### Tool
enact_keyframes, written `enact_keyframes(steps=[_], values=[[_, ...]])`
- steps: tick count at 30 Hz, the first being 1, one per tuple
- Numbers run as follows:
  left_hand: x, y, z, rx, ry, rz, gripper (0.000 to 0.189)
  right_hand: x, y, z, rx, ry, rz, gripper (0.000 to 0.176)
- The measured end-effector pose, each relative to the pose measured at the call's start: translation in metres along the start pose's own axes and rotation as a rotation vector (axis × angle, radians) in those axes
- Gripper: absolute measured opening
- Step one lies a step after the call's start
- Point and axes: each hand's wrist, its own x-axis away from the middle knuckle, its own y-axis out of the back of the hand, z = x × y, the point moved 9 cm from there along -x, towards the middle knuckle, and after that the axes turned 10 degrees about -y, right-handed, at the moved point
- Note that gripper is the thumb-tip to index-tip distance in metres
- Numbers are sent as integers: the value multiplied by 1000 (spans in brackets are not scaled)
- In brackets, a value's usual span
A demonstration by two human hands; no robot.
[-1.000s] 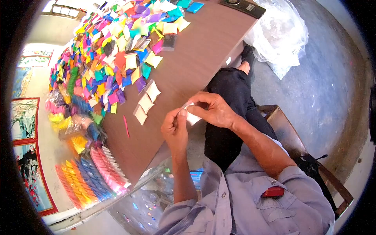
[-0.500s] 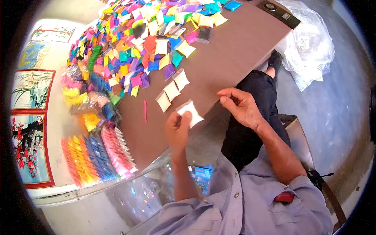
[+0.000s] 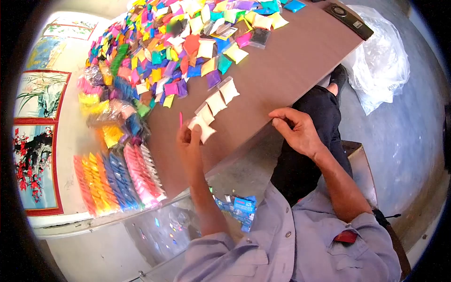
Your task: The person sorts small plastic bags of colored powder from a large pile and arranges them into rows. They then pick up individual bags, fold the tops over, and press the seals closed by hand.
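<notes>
A small cream-white packet is pinched between the thumb and fingers of my left hand, over the brown table. It overlaps the near end of a short slanted row of similar cream packets. Just behind my left fingers, a thin pink strip lies on the tabletop. My right hand hovers by the table's edge, above my leg, thumb and index finger drawn together with nothing visible in them.
A large heap of colourful packets covers the far left of the brown table. Rows of orange, yellow, blue and pink packets line the near left. A black device sits at the far right corner, beside a clear plastic bag.
My left hand has carried the cream packet left and slightly up to the near end of the row. My right hand keeps its pinched pose. The view has shifted a little.
</notes>
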Motion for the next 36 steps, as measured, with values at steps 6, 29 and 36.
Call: enact_keyframes(steps=[6,29,36], values=[[-22,-10,-16,71,-1,-31,35,-2,4,3,38,65,-41,16],[-50,65,-4,-897,-358,-151,28,7,-11,31,221,293,-13,13],[-68,75,48,-741,-218,83,23,12,-11,28,221,303,-17,13]])
